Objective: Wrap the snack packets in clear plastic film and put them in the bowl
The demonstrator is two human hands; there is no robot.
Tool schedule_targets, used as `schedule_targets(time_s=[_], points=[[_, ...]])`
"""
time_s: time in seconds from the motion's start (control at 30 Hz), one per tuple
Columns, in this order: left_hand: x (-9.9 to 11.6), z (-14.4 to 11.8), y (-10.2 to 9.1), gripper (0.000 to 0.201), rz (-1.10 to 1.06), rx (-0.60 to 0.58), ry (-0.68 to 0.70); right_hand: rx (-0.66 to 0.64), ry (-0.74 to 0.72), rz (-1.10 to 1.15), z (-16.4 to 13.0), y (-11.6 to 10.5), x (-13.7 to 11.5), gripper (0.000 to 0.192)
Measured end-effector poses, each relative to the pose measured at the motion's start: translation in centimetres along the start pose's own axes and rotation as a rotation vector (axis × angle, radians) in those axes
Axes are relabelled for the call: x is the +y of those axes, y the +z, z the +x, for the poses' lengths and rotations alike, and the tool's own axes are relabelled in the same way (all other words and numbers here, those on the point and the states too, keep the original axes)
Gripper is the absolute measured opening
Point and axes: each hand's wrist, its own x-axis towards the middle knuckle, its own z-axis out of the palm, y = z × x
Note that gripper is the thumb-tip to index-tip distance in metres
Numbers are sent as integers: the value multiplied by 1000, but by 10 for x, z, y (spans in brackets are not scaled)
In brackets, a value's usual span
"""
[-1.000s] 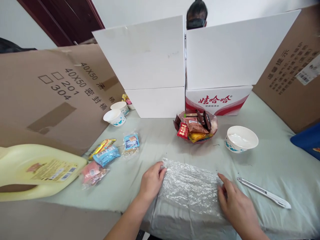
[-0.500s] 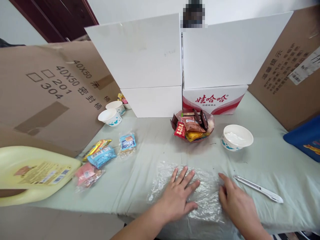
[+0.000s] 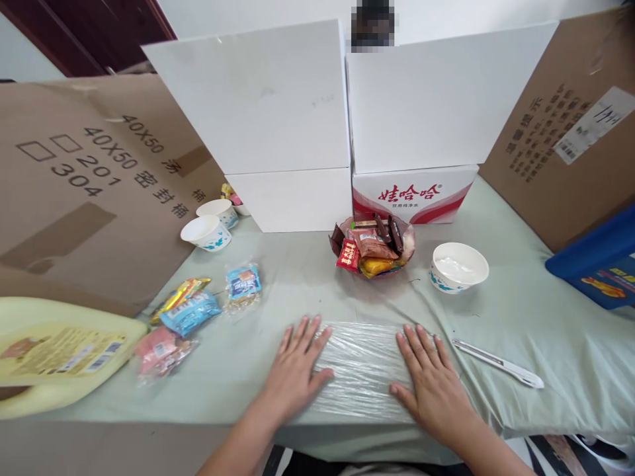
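Left hand (image 3: pixel 296 371): I'm resting it flat, released, lower centre
Right hand (image 3: pixel 432 381): lying flat, released
Film (image 3: pixel 361 370): lying between on the table (image 3: pixel 290 281), touching both

Plastic film (image 3: pixel 364 370), side edges partly covered by left hand (image 3: pixel 294 371) and right hand (image 3: pixel 430 380), yellow jug (image 3: pixel 69 320) cut off by left border, label (image 3: pixel 82 355) print too blurred to be read, blue container (image 3: pixel 600 261) cropped by right border, person's head (image 3: pixel 373 25) pixelated, body hidden by white panels (image 3: pixel 441 109)
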Motion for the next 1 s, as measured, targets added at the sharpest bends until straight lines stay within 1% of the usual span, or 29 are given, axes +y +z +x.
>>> schedule_targets(time_s=[0.07,0.1,0.13,0.17,0.2,0.23,0.3,0.37,0.43,0.5,0.53,0.57,0.63,0.73,0.8,0.87,0.93,1.0], points=[[-23,-16,-4,69,43,78,-85,13,-6,-5,-1,-1,2,78],[-29,-24,-7,65,49,125,-105,30,-10,-7,-1,-4,2,77],[-30,-31,-10,60,37,168,-101,50,-14,-7,-1,-9,1,74],[-28,-37,-14,55,8,197,-65,67,-19,-3,-1,-14,0,71],[-23,-42,-18,51,-35,206,-1,79,-34,8,-3,-20,-1,69],[-16,-46,-22,48,-86,195,80,76,-65,27,-5,-26,-1,69],[-3,-52,-29,48,-174,127,220,42,-174,84,-15,-35,2,71],[5,-56,-32,43,-217,66,267,10,-283,141,-28,-41,7,65],[6,-58,-33,26,-243,32,263,-4,-308,191,-42,-43,13,46],[3,-59,-35,13,-286,11,277,-12,-261,274,-52,-45,17,25],[2,-58,-36,12,-314,4,287,-16,-231,330,-55,-46,17,19],[0,-57,-37,13,-344,4,291,-19,-204,389,-57,-48,17,15],[-1,-52,-40,13,-398,33,270,-15,-154,492,-57,-51,17,15],[0,-38,-40,11,-423,120,150,21,-31,566,-49,-51,17,14],[1,-25,-35,13,-381,181,47,82,82,544,-40,-46,19,13],[1,-10,-27,17,-291,253,-28,150,188,465,-29,-38,21,14],[0,4,-18,21,-175,320,-57,179,256,353,-19,-28,24,17],[0,16,-10,22,-60,345,-70,168,280,244,-13,-19,25,21]])
